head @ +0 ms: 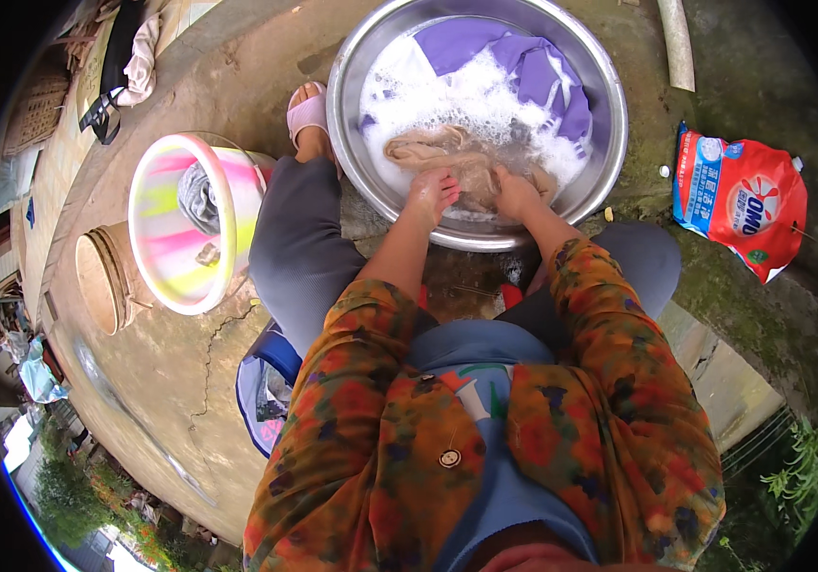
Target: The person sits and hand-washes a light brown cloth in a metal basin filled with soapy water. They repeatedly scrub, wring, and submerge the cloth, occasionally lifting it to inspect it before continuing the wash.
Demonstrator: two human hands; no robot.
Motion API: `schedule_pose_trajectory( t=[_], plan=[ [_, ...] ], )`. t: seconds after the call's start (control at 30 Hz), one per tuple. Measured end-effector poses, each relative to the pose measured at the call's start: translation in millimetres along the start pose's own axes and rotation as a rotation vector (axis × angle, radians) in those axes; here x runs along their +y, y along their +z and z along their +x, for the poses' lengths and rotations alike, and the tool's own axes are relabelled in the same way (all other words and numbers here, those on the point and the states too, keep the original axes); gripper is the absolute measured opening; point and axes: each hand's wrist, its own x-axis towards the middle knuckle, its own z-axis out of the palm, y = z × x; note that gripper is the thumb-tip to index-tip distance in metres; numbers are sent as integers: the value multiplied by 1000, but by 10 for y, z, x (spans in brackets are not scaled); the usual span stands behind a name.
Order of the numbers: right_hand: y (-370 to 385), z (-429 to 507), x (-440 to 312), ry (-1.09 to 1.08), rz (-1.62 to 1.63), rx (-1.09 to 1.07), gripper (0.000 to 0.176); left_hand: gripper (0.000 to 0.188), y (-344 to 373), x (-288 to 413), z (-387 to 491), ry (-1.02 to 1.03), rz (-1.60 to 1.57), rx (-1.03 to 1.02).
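Observation:
A large round metal basin (pixel 479 242) stands before me, holding sudsy water with white foam. Beige wet cloth (pixel 477 179) lies in the near part of it, partly under the water. Purple cloth (pixel 462 41) with white parts rests at the far side and right. Just over the near left of the beige cloth is my left hand (pixel 433 191), its fingers bent and apart, with nothing plainly in them. My right hand (pixel 516 194) reaches into the water at the beige cloth; its fingertips are partly hidden, so its grip does not show.
To the left stand a colourful plastic bucket (pixel 229 236) with grey cloth inside and a tan bucket (pixel 98 279). A red OMO detergent bag (pixel 774 193) lies at the right. A blue-rimmed container (pixel 244 407) is beside my left leg, and a pale pipe (pixel 677 46) lies beyond the bag.

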Motion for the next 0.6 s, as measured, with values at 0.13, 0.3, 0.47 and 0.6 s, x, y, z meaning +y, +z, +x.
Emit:
schedule_pose_trajectory(
  t=[0.13, 0.3, 0.47, 0.6],
  plan=[
    [-17, -29, -21, 50, 202, 160, 45, 23, -34, -204, 128, 340, 838, -52],
    [-44, 69, 77, 16, 289, 263, 37, 26, -50, -169, 180, 536, 1579, -188],
    [-33, 59, 3, 87, 143, 289, 39, 25, -96, 118, 220, 378, 1910, 94],
    [69, 22, -87, -226, -1, 7, 39, 25, -62, 93, 333, 349, 1919, 89]
  ],
)
